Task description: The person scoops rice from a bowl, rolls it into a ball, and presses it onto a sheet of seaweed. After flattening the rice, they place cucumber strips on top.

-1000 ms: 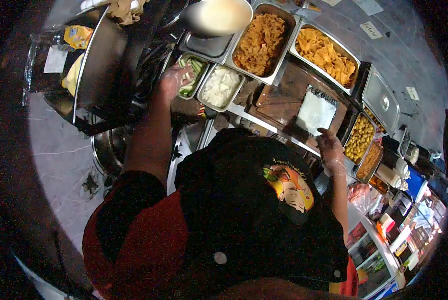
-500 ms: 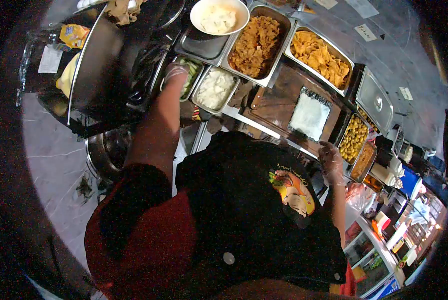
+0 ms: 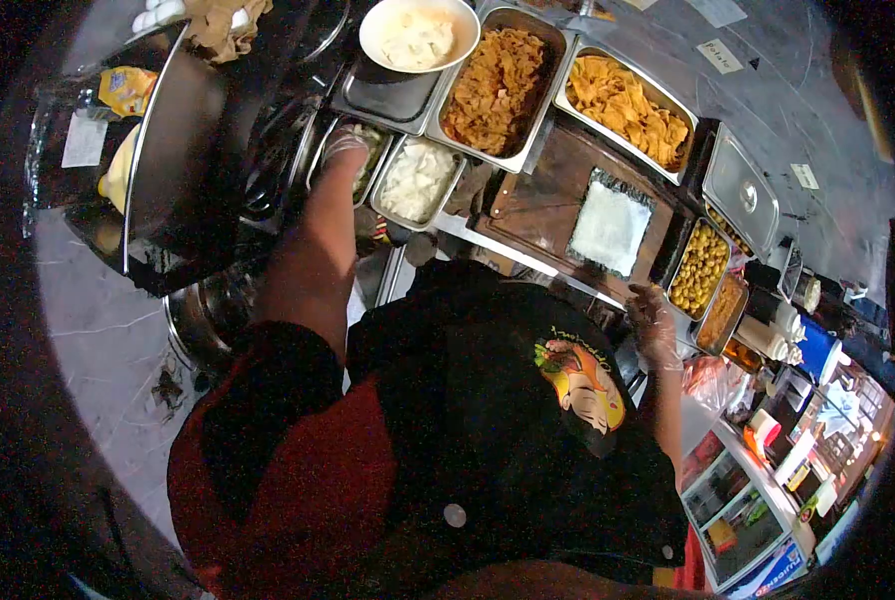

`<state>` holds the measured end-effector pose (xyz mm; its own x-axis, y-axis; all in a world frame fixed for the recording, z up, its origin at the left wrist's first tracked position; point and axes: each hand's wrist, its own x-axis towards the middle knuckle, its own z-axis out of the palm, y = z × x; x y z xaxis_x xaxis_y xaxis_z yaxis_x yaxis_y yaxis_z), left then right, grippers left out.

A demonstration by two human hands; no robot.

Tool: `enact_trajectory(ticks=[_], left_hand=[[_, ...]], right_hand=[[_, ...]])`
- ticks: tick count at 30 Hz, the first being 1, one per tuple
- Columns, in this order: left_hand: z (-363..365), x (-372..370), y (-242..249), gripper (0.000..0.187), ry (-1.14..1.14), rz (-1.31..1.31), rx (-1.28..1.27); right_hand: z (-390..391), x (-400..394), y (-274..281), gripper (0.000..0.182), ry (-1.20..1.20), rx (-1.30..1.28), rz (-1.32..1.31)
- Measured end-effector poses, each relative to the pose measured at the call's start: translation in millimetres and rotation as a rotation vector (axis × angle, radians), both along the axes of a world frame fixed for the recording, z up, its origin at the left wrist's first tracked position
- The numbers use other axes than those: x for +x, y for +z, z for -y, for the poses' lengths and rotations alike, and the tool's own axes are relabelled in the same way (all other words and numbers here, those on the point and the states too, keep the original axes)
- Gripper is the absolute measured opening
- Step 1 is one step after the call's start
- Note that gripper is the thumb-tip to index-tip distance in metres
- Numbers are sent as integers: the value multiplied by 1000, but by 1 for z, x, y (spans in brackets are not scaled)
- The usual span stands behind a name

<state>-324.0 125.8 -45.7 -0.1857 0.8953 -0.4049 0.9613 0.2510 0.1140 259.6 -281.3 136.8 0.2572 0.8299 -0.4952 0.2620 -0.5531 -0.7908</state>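
Note:
My left hand [image 3: 346,152], in a clear plastic glove, reaches down into a metal pan [image 3: 365,196] of green sliced pieces that look like cucumber [image 3: 374,150]. Its fingers are hidden among them. By the near right corner of a brown cutting board [image 3: 528,205] hovers my right hand [image 3: 655,328], also gloved, its fingers loosely apart and nothing seen in them. On the board lies a dark seaweed sheet spread with a white layer like rice [image 3: 613,225].
A pan of white pieces [image 3: 418,182] adjoins the green one. Behind stand a white bowl [image 3: 468,35], a pan of brown shredded food [image 3: 498,90] and a pan of orange chips [image 3: 628,108]. Small olive-coloured balls [image 3: 700,268] fill a pan at right. A large metal sheet [image 3: 168,130] rises at left.
My left hand stays in the pan of green pieces, its fingers now deeper out of sight. My right hand remains beside the board. The whole view has shifted slightly.

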Motion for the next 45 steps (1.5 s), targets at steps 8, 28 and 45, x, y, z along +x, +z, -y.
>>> enact_trajectory(ticks=[8,28,45], left_hand=[[-3,-2,15,56,-66,32,-25],[1,-33,9,69,-15,47,-57],[169,134,211,29,458,1420,-246]], right_hand=[[-20,-16,21,33,96,-152,195],[-44,-15,19,33,193,-92,385],[-131,-130,65,44,382,19,-311]])
